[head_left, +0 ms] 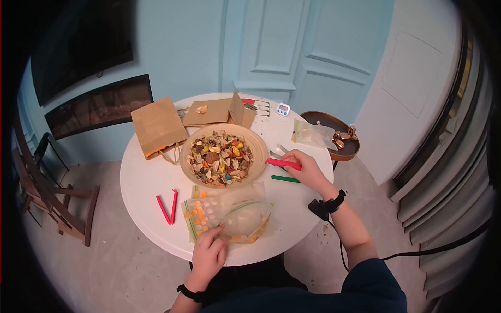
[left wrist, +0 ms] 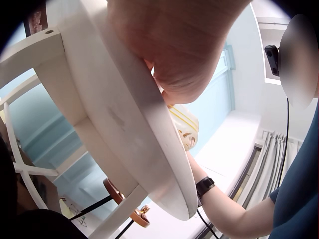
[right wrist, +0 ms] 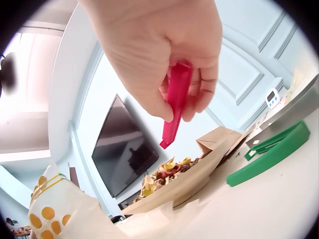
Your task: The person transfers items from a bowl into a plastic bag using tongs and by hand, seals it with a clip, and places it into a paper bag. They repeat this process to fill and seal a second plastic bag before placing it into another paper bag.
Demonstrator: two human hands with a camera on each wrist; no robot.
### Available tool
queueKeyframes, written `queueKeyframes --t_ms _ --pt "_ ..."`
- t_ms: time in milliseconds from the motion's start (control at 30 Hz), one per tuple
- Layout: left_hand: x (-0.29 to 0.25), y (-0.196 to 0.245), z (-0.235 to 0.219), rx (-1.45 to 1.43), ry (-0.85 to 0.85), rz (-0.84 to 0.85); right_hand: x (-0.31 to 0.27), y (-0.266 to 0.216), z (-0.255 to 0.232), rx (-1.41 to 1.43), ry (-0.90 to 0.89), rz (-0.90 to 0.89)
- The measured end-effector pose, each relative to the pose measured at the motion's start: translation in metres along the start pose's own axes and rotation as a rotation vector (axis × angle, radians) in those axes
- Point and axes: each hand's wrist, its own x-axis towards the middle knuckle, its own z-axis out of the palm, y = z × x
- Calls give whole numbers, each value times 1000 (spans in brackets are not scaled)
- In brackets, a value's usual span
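My right hand (head_left: pixel 308 169) holds a red bag sealing clip (right wrist: pixel 177 99) between thumb and fingers, raised over the right side of the table. Below it lies a green bag clip (head_left: pixel 285 179), seen larger in the right wrist view. At the table's near edge my left hand (head_left: pixel 210 253) pinches the edge of a clear zip bag with orange and white dots (head_left: pixel 201 215). The bag's mouth is bowed apart, and its fingertips are partly hidden in the left wrist view. Beyond the bag stands a wide round bowl (head_left: pixel 259 151) heaped with potpourri (head_left: pixel 219 159).
Two red clips (head_left: pixel 163 209) lie at the left. Brown paper bags (head_left: pixel 159 125) and a white timer (head_left: pixel 282 109) are at the back. Another clear bag (head_left: pixel 313 134) sits at the right edge, near a side table (head_left: pixel 342 154). Metal utensils (head_left: pixel 281 149) lie behind my right hand.
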Motion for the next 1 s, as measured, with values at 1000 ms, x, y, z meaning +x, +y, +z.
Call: queueKeyframes --t_ms 1000 --pt "46 57 -67 -30 239 96 -54 -125 39 532 -359 -248"
